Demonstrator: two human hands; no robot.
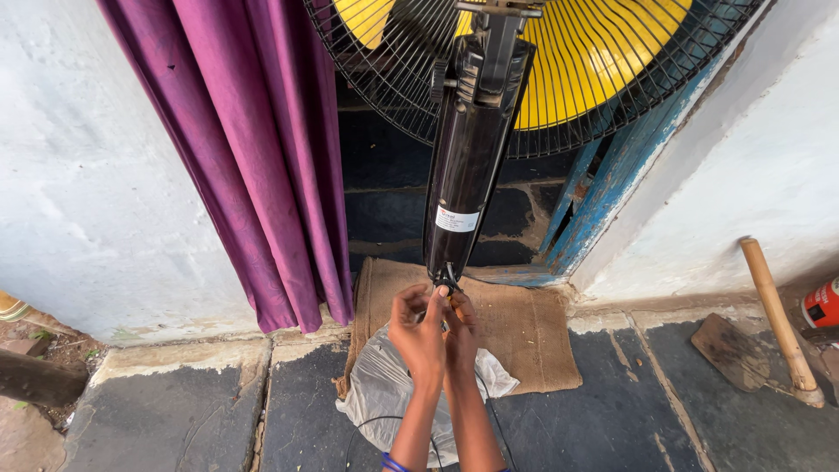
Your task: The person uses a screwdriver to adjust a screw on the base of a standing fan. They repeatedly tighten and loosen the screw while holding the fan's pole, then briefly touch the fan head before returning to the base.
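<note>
Both hands were up at the bottom end of the black fan column [472, 149], which hung tilted down from the fan head. Left hand [418, 330] had its fingers curled & pinched round the small wire ends [448, 281] sticking out of the column's base, w/ the thumb side toward the column. Right hand [461, 330] sat just behind it, touching it, fingers also bunched at the same wires; what exactly it gripped was hidden by the left hand, so can't tell. A blue bangle [393, 461] showed on the left wrist.

Above, the black wire guard [384, 79] w/ yellow blades [594, 61] filled the top of view. A white label [457, 219] sat low on the column. Under the hands lay a clear plastic bag [376, 385] on a jute mat [524, 332], on the dark stone floor [612, 419]. Purple curtain [262, 157] hung at left by the white wall [79, 175]; blue door frame [603, 192] at right. A wooden-handled spade [769, 306] lay near the right wall, red can [823, 303] just beside it.
</note>
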